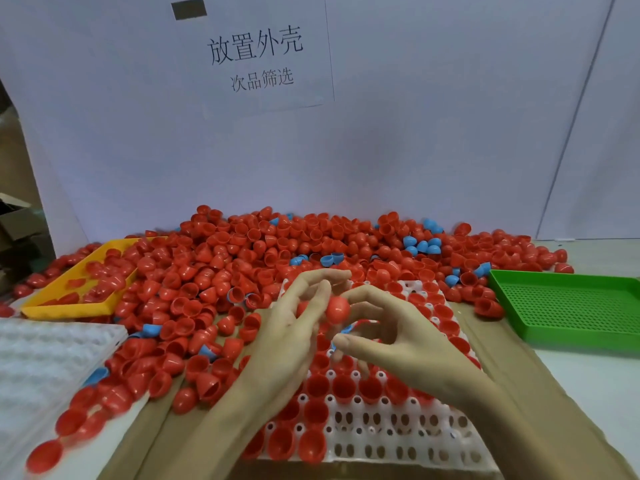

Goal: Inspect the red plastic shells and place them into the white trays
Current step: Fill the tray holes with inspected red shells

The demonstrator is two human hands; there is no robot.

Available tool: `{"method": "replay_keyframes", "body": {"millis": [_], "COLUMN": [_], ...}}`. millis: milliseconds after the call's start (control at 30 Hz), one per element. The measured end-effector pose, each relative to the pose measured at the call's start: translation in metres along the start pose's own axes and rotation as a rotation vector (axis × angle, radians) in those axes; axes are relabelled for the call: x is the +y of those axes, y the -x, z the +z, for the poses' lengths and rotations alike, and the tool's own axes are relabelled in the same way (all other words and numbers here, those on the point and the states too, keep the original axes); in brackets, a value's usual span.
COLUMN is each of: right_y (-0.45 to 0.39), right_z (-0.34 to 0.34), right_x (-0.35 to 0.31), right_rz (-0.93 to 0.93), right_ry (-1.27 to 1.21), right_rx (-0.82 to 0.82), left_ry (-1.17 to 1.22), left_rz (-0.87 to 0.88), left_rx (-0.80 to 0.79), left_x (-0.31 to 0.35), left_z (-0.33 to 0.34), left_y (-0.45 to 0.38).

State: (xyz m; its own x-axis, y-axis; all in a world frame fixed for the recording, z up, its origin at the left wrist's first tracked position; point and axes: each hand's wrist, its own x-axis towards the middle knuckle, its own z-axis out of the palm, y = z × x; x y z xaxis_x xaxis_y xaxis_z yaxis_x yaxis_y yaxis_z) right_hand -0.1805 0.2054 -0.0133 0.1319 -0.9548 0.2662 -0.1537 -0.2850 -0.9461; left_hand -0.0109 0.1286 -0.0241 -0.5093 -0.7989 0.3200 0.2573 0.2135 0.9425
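Note:
A big heap of red plastic shells (249, 265) covers the back of the table, with a few blue shells (422, 244) mixed in. In front of me lies a white tray (408, 441); many of its sockets hold red shells. Above the tray, both hands meet around one red shell (337, 309). My left hand (287, 341) has its fingers raised against the shell's left side. My right hand (391, 337) curls its fingers over the shell from the right, thumb below it.
A yellow tray (65, 299) with a few red shells sits at the left. A green perforated tray (568, 310) stands at the right. A second white tray (41, 362) lies at the near left. A white board with printed characters (256, 57) stands behind.

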Motion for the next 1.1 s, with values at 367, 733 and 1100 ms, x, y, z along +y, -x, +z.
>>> {"method": "replay_keyframes", "body": {"millis": [367,733,1100], "right_y": [-0.001,-0.002,-0.003], "right_z": [-0.006,-0.007,0.002], "right_x": [0.006,0.011,0.017], "right_rz": [0.058,0.175,-0.05], "right_ry": [-0.078,-0.069,0.147], "right_rx": [0.147,0.178,0.28], "left_ry": [0.009,-0.286,-0.135], "left_rz": [0.039,0.198,0.032], "left_rx": [-0.024,0.006,-0.084], "left_x": [-0.001,-0.004,-0.004], "left_z": [-0.022,-0.022,-0.026], "left_y": [0.002,0.01,0.01]}}
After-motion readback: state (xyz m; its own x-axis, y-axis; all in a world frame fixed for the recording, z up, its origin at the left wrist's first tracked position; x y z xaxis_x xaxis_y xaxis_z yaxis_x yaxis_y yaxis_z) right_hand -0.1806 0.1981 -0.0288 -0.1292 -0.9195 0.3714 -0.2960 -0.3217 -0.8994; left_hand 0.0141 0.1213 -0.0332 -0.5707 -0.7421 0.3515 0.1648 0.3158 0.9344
